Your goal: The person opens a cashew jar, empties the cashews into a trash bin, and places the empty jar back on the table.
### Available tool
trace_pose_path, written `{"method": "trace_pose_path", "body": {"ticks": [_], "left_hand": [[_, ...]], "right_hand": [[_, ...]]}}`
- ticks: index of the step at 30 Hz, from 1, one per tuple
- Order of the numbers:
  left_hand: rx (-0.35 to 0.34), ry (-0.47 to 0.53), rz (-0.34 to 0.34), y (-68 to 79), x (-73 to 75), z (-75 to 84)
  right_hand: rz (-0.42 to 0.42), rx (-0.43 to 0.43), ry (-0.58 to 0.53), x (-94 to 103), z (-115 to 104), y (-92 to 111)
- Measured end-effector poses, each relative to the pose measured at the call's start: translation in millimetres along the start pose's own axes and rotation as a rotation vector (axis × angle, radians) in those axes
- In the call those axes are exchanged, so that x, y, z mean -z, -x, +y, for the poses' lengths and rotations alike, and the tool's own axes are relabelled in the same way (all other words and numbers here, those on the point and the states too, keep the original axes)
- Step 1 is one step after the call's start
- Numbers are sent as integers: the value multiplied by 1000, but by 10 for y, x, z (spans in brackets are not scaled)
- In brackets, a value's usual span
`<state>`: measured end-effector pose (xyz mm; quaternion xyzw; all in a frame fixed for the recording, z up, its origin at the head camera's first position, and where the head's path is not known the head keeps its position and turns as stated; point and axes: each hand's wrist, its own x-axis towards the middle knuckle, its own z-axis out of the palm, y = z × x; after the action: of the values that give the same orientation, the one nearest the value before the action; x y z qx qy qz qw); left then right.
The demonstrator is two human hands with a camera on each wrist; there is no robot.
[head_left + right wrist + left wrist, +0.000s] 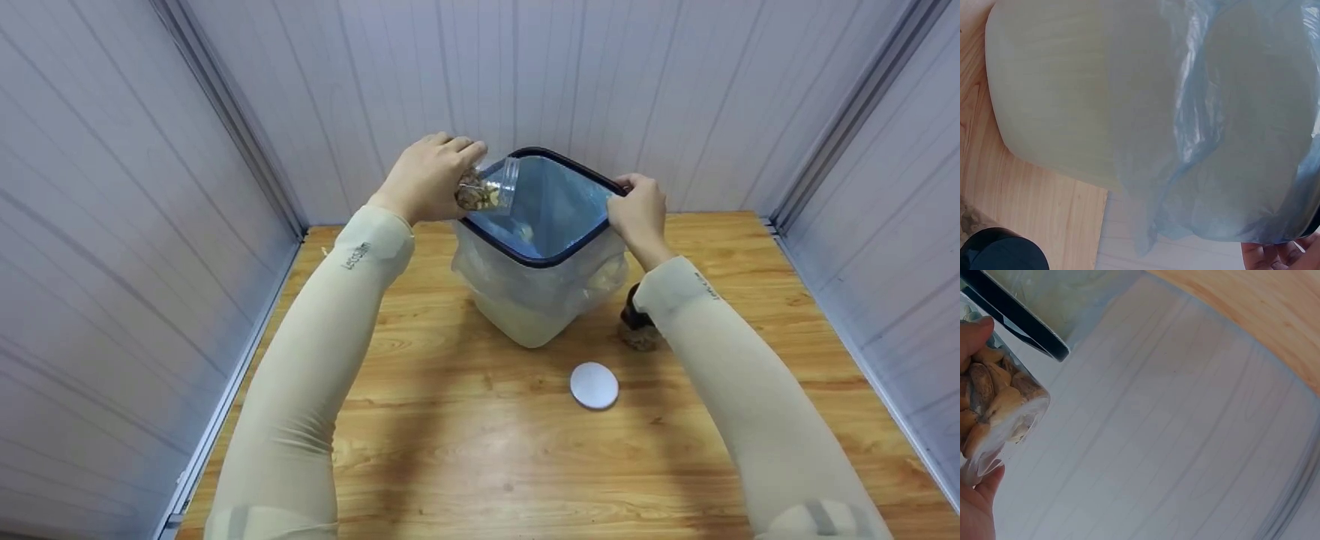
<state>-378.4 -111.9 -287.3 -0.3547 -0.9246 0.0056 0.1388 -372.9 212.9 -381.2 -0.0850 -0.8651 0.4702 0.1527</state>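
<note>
Upper centre, the left hand [429, 178] grips a tilted jar [508, 184], right hand [639, 214] pinching the bin rim [550, 262]; drifting aim could spill nuts [480, 193] outside

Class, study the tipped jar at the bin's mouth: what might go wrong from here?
Nuts could spill outside the bin, as the left grip holds the clear jar tilted at the rim. The liner hangs in loose folds and might slip if the right grip loosens. The black-capped jar sits near the right sleeve and could be knocked.
</note>
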Motion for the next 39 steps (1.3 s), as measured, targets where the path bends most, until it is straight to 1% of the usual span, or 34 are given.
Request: {"method": "trace_pose_path", "body": {"ticks": [8, 17, 25, 31, 39], "left_hand": [[-28, -45, -20, -40, 14, 21], [-34, -64, -37, -38, 5, 22], [-48, -58, -12, -20, 7, 22], [-57, -63, -3, -8, 3, 21], [-98, -84, 29, -3, 5, 28]], "right_hand": [[-1, -15, 2, 8, 0, -23], [-18, -23, -5, 1, -7, 1], [-3, -9, -2, 21, 4, -1], [-12, -28, -13, 24, -3, 11], [6, -8, -12, 31, 8, -5]]}}
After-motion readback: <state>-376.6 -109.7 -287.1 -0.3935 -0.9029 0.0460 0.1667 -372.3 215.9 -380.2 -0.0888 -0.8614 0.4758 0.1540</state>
